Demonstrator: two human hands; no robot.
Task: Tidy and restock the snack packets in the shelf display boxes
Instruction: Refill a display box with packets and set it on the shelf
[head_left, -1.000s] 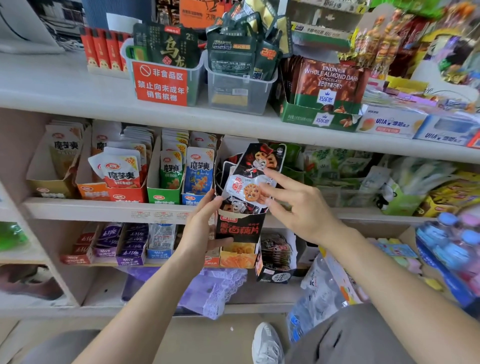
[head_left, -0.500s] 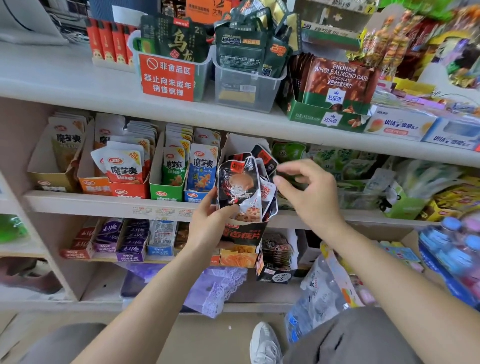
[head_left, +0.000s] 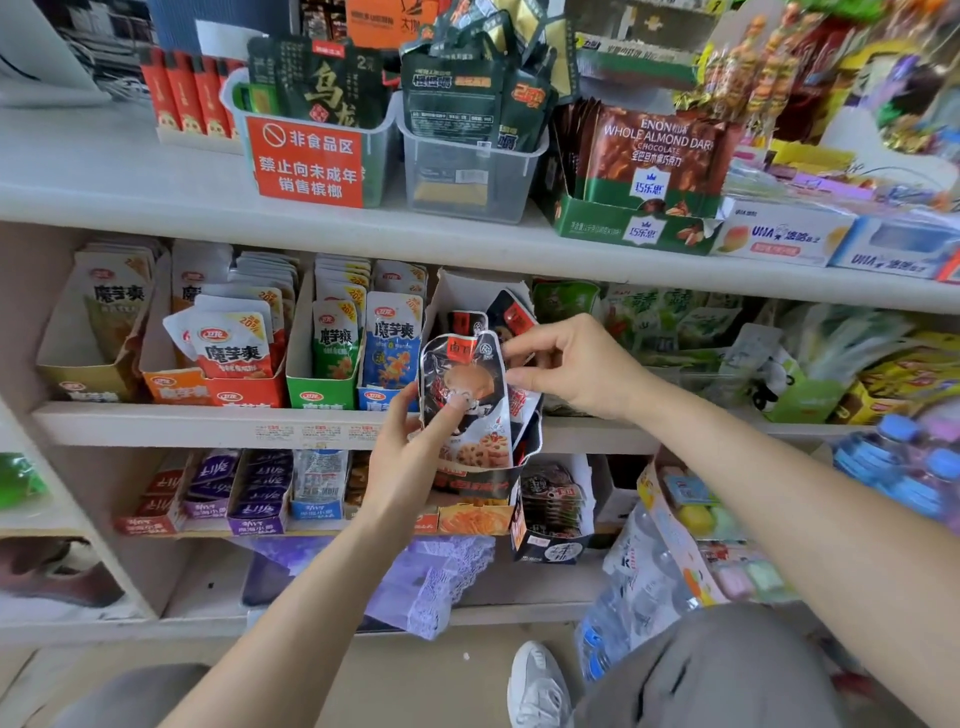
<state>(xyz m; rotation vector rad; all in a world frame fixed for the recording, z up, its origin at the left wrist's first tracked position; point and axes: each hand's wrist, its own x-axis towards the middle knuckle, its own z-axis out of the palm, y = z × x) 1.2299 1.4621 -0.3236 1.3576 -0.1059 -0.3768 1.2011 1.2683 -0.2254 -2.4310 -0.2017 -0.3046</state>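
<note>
A black display box (head_left: 475, 486) of lotus-root snack packets is held up in front of the middle shelf. My left hand (head_left: 410, 457) grips its left side, thumb pressed on the front black-and-white packet (head_left: 467, 364). My right hand (head_left: 571, 369) pinches the tops of the packets behind it (head_left: 514, 317). Several packets stand upright and fanned in the box.
The middle shelf (head_left: 208, 423) carries orange (head_left: 176, 389), green (head_left: 317, 397) and blue (head_left: 374, 400) boxes of konjac packets on the left and green snack bags (head_left: 649, 322) on the right. Chocolate box (head_left: 634, 223) sits above. Water bottles (head_left: 904, 467) stand at right.
The loose packet my right hand held flat a second ago now stands upright in the box. My right hand has shifted to the packet tops; my left thumb now presses the front packet.
</note>
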